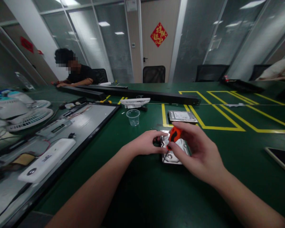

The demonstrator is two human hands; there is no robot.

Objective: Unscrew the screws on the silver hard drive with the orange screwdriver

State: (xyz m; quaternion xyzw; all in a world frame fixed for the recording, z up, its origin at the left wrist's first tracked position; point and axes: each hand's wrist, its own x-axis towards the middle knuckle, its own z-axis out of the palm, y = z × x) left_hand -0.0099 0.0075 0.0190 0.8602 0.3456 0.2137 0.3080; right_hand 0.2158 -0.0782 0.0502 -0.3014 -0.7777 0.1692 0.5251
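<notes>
A silver hard drive (180, 157) lies on the green table in front of me, partly hidden under my hands. My left hand (144, 143) grips its left side, thumb and forefinger reaching onto the top. Between the thumb and fingers of my right hand (199, 148) is an orange and black screwdriver (175, 134). Its thin dark shaft slants down to the drive's lower left part; whether the tip sits in a screw is too small to tell. Just behind lies a second hard drive (182, 116), flat and untouched.
A clear plastic cup (133, 118) and a white slotted part (136, 102) stand behind my left hand. An opened panel (98, 118) bearing a white device (47, 161) fills the left. Long black bars (156, 96) cross the back. A person (79, 74) sits at far left.
</notes>
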